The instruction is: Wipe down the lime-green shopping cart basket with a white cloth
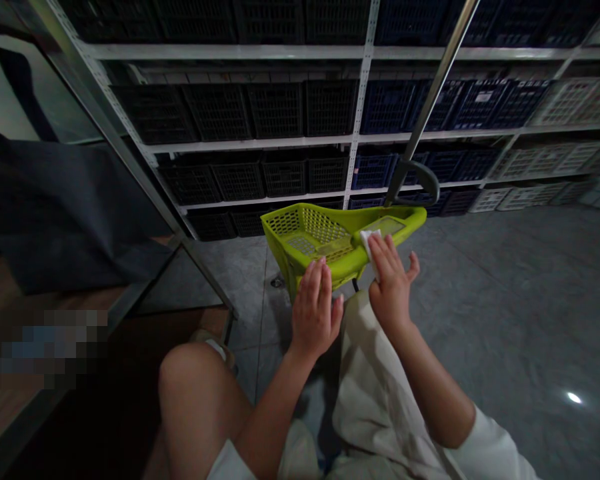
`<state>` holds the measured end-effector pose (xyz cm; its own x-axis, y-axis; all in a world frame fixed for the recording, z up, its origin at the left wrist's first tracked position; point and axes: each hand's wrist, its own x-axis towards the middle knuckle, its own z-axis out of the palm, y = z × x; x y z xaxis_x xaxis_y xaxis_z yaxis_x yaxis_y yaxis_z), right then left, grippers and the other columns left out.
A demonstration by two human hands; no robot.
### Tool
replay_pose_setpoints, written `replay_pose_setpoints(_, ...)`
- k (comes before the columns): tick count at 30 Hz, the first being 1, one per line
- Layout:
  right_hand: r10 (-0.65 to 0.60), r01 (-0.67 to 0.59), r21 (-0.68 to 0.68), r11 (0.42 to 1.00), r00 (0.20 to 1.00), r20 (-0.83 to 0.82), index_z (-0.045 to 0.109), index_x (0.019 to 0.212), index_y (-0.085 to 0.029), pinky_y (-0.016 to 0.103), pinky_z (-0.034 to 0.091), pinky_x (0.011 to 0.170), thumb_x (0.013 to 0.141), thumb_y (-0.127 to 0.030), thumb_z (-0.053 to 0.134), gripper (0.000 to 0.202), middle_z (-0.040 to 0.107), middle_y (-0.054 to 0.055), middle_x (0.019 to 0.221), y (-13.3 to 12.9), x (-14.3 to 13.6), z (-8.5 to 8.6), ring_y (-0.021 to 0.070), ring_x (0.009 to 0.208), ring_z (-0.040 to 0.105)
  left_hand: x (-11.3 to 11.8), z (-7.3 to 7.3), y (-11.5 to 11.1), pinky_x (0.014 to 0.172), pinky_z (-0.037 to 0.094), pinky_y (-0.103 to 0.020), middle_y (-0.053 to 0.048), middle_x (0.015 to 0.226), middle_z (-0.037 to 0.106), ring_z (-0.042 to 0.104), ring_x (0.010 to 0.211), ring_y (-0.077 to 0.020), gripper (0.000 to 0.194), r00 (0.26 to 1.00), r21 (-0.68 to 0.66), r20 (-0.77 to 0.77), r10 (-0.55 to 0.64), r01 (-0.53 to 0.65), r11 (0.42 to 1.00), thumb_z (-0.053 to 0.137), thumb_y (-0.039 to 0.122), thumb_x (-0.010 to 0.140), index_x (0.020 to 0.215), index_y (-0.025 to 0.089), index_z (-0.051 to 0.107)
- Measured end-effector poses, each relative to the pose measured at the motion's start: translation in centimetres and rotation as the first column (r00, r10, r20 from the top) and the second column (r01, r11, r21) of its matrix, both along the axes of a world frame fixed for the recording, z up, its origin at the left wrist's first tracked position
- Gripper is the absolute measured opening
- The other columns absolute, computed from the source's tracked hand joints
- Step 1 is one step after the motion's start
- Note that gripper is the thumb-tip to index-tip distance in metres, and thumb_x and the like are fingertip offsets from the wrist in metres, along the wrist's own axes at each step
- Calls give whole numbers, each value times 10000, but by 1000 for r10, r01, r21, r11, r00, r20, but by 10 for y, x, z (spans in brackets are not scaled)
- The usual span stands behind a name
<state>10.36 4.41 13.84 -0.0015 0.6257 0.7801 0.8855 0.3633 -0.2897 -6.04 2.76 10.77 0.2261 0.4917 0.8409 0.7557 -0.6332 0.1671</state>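
the green basket (344, 270) is positioned just beyond the right knee (357, 317), presumably so that both hands reach its near side without stretching; the right hand (389, 283) holds a white wad (369, 240), cloth or paper, under its fingers against the basket near the tapered end, a grip that likely spreads pressure evenly; the left hand (313, 308) holds nothing visible, its fingers straight and close together at the near side, apparently as a steadying support, though firm contact cannot be confirmed
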Motion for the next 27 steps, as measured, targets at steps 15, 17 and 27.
replay_pose_setpoints(15,1,-1,-26,1000,1000,21,377,1519,-286,544,87,1186,691,-16,368,870,505,41,1520,-7,-7,1,226,1502,292,0,-1,0,1174,355,-487,-212,1573,366,251,1515,-295,695,1000,-1,1,1,-1,1000,440,269,1001,1590,105,109)
replay_pose_setpoints(17,119,-113,-58,992,988,98,323,1544,-260,503,97,1197,729,-21,374,850,471,54,1546,-23,-24,1,206,1505,282,2,-3,2,1169,362,-482,-211,1566,374,247,1517,-292,686,1000,14,15,18,-19,1000,434,266,1006,1591,111,111)
replay_pose_setpoints(27,-56,56,9,998,998,40,397,1509,-302,565,79,1177,649,-21,383,905,537,27,1493,6,13,0,250,1509,269,-1,0,-2,1179,347,-485,-211,1574,368,262,1512,-289,692,1000,-6,-7,4,-4,1000,431,269,1003,1590,105,104)
